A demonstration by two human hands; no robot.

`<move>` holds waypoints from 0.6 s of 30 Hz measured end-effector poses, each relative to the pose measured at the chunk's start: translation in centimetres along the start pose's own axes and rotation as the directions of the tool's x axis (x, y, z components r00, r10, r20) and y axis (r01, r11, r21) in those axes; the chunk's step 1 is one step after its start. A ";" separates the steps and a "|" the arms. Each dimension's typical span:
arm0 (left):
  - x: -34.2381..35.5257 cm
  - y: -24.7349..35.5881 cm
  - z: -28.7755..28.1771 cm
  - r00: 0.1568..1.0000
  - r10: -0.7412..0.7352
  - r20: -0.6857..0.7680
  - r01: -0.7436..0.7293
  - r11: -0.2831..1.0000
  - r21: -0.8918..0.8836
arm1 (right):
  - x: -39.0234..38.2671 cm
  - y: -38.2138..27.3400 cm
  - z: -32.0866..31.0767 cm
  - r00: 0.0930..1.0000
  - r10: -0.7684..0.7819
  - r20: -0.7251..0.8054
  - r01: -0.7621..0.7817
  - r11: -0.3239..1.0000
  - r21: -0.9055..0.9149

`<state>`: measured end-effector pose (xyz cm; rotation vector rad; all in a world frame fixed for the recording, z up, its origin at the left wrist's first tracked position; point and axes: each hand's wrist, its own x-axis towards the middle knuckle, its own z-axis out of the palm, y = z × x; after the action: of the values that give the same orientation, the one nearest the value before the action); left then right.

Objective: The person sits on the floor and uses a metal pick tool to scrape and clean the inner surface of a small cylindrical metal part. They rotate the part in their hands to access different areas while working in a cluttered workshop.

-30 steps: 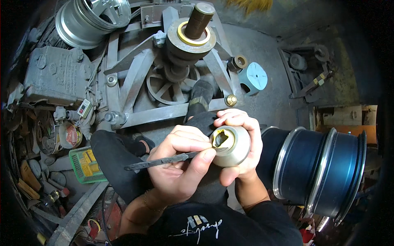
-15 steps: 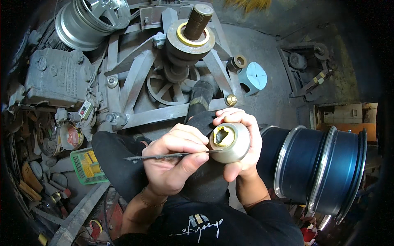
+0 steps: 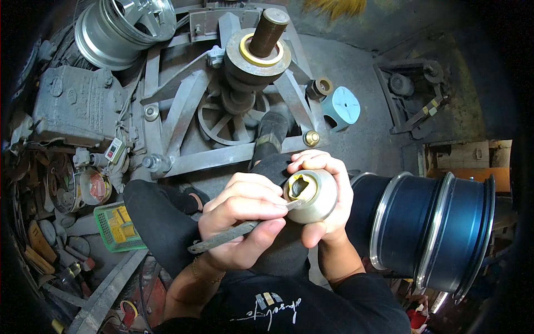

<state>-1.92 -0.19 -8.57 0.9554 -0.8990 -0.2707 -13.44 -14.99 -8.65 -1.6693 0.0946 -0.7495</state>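
My right hand [image 3: 340, 214] is wrapped around a rounded silver metal piece [image 3: 325, 203]. Its face, turned up and a little to the left, has a yellowish raised rim around a star-shaped hole [image 3: 300, 187]. Between the thumb and fingers of my left hand [image 3: 236, 214] I pinch a thin flat blade [image 3: 222, 237] with a dark, rough handle end. The blade's light tip touches or nearly touches the lower edge of the yellowish rim. My fingers cover the middle of the blade. Both hands are above my lap.
Ahead stands a grey steel frame [image 3: 214, 158] with a thick threaded shaft [image 3: 268, 36]. Blue wheel rims [image 3: 411, 222] are at my right, a silver wheel [image 3: 103, 42] at far left. A light-blue stool [image 3: 346, 106] and a green basket [image 3: 108, 236] are also around me.
The blade has turned in my left hand: its broad side now shows, its handle end points lower, and its tip has risen slightly along the rim. My right hand's grip is unchanged.
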 end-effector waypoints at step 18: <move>-0.1 1.0 0.8 0.999 0.037 -0.034 -0.031 0.987 0.155 | 0.0 0.1 -0.1 1.000 -0.028 0.006 0.028 0.999 -0.045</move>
<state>-2.75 -0.02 -7.64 1.0841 -0.9116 -0.1556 -13.52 -15.11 -8.72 -1.7182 0.0851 -0.7690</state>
